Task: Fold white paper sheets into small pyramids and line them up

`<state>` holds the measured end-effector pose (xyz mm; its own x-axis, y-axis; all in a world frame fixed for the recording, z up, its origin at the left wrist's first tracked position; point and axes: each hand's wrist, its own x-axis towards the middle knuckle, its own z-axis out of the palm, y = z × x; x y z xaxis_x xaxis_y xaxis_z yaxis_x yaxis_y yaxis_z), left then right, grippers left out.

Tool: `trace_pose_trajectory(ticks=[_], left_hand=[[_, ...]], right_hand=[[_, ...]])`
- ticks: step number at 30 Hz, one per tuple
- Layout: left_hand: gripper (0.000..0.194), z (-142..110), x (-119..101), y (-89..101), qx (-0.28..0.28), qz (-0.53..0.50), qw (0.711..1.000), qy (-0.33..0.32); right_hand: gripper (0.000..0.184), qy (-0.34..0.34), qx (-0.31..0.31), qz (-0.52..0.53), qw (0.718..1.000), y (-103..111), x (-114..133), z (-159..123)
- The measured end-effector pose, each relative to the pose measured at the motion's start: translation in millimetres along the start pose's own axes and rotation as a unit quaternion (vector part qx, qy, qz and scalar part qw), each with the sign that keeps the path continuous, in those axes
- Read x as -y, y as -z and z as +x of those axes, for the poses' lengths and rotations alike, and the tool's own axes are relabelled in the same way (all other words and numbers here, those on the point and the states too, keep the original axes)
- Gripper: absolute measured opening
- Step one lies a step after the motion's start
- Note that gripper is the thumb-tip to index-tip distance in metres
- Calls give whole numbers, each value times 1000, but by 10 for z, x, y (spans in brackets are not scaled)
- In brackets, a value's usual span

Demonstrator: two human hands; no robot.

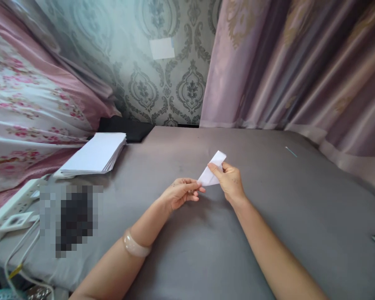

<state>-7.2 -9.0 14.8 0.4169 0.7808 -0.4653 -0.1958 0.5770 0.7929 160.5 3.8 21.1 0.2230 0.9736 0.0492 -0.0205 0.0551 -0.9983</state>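
A folded piece of white paper (pixel 212 177) is held up over the grey surface, slanting from lower left to upper right. My right hand (pixel 232 181) grips its right side, thumb flat on the near face and fingers behind. With thumb and forefinger my left hand (pixel 182 192) pinches the paper's lower left corner; its other fingers are loosely curled below. A pale bangle sits on my left forearm. How the paper's far side is folded is hidden from me.
A stack of white paper (pixel 95 153) lies at the left, near a black flat item (pixel 127 128). Along the left edge runs a white power strip (pixel 15 204) with cables. A thin stick (pixel 291 151) lies at the right. Curtains (pixel 268 66) hang behind the grey surface (pixel 299 208).
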Motion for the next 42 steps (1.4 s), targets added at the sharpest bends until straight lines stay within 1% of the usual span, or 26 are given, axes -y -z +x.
trace_pose_trajectory(ticks=[3,5,6,8,11,12,13,14,16,19,21,23,25,28,31,34,38,42], left_hand=[[23,-13,13,2,-27,84,996,11],[32,-33,2,19,-23,160,987,9],[36,-42,-9,27,-22,189,982,-4],[42,-51,-32,31,-47,204,976,-65],[38,-27,-52,3,-126,122,962,-210],[36,-13,-53,-9,-137,92,954,-250],[33,1,-52,-19,-137,68,948,-279],[30,14,-50,-25,-130,51,944,-298],[25,30,-44,-29,-116,20,942,-314],[20,17,-42,-34,-102,-13,943,-317],[18,-11,-46,-51,-105,-22,942,-319],[16,-41,-51,-78,-117,-31,938,-325],[15,-62,-53,-103,-131,-46,933,-331],[14,-68,-46,-122,-145,-72,928,-335],[16,-52,-33,-131,-156,-105,925,-330],[18,-31,-13,-146,-163,-148,923,-315],[22,-22,20,-176,-162,-190,920,-302],[26,-31,49,-209,-159,-199,918,-303]], right_hand=[[36,-41,5,21,999,44,-17,34],[37,-48,7,16,999,63,-15,48],[37,-49,10,14,999,69,-7,49],[36,-52,27,8,998,73,24,37],[37,-60,91,-17,994,44,88,-27],[36,-59,117,-33,991,24,108,-56],[36,-56,143,-51,987,2,126,-87],[36,-50,167,-70,982,-21,140,-116],[35,-32,201,-111,973,-63,161,-166],[32,-3,218,-167,962,-101,190,-214],[31,18,216,-208,954,-114,214,-238],[31,57,198,-248,946,-129,237,-263],[28,120,149,-266,945,-151,245,-288],[26,202,56,-254,944,-190,226,-321],[21,255,12,-270,929,-220,199,-354],[10,314,6,-310,898,-245,192,-396],[17,342,22,-359,868,-279,179,-445],[24,353,34,-382,854,-297,128,-451]])
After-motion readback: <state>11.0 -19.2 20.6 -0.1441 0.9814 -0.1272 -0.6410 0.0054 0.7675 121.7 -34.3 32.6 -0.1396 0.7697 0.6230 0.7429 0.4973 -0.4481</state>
